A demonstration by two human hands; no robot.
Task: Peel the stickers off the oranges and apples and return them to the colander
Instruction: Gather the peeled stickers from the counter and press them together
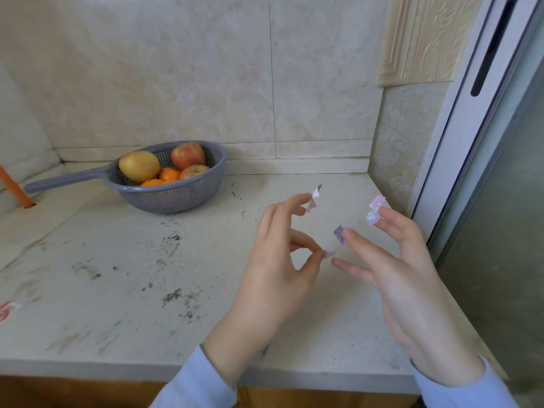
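Note:
A grey colander (173, 198) with a long handle stands at the back of the counter and holds three apples (139, 166) and some oranges (169, 174). Both hands hover over the counter to its right. My left hand (279, 260) pinches a pale sticker (329, 254) between thumb and a finger, and a white sticker (314, 198) clings to another fingertip. My right hand (403, 275) has its fingers spread, with a purple sticker (340, 234) on one fingertip and pink stickers (374, 212) on another.
The pale stone counter (147, 275) is speckled with dark marks. An orange rod (14, 187) stands at the far left. A red and white scrap (7, 310) lies at the left edge. A window frame (471, 128) runs along the right side.

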